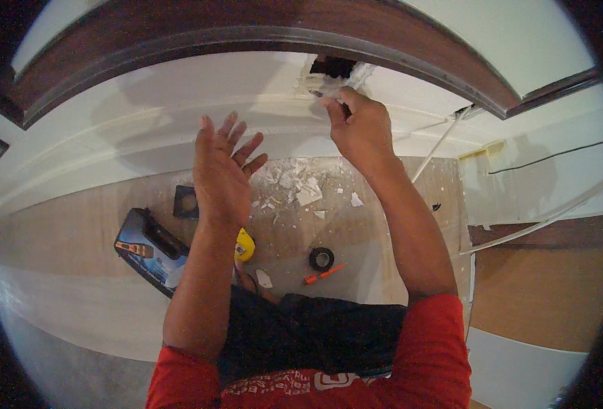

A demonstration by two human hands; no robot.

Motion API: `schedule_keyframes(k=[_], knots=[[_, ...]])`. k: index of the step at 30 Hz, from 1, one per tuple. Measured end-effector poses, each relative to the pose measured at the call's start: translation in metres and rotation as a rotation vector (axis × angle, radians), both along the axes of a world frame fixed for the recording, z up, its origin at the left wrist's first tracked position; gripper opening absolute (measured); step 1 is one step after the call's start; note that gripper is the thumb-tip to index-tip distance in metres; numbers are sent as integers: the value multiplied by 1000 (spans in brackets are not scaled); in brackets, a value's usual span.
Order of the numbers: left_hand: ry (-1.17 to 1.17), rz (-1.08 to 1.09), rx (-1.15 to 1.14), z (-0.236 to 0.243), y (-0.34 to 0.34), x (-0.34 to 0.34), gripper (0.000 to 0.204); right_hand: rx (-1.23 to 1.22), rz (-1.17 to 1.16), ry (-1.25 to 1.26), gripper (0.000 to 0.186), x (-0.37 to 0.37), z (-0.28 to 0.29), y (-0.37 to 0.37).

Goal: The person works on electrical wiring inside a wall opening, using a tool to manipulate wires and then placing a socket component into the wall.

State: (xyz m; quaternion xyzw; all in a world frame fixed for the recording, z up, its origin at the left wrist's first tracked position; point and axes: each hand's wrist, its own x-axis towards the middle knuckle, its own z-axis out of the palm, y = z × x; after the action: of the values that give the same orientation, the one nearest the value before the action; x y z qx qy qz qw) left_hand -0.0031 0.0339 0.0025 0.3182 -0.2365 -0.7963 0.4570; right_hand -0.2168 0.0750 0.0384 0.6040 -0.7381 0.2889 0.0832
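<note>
A rough-edged hole (333, 66) with a dark inside is broken through the white wall (260, 78). My right hand (364, 129) reaches to the hole's lower edge, thumb and fingers pinched together there. Whether a bit of the pale, crumbly edge is between the fingertips, I cannot make out. My left hand (223, 167) is raised in front of the wall, left of the hole, with its fingers spread and nothing in it. Broken white plaster pieces (308, 191) and crumbs lie below the hole, between my two forearms.
Around my legs are a yellow tape measure (245, 245), a black tape roll (321, 258), an orange screwdriver (324, 274), a blue-and-black tool case (144, 242) and a dark square plate (186, 202). A dark wooden beam (247, 37) crosses above the hole. White cables (438, 146) hang at right.
</note>
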Motion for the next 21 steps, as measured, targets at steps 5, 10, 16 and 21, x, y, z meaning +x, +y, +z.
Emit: schedule_keyframes(k=[5, 10, 16, 21], knots=[[43, 13, 3, 0, -3, 4, 79, 132, -136, -111, 14, -14, 14, 15], [34, -35, 8, 8, 0, -3, 84, 62, -30, -64, 11, 1, 16, 4], [12, -26, -34, 8, -3, 1, 87, 51, 74, -151, 12, 12, 15, -7], [28, -20, -14, 0, -3, 1, 81, 38, 115, -191, 12, 12, 15, -6]])
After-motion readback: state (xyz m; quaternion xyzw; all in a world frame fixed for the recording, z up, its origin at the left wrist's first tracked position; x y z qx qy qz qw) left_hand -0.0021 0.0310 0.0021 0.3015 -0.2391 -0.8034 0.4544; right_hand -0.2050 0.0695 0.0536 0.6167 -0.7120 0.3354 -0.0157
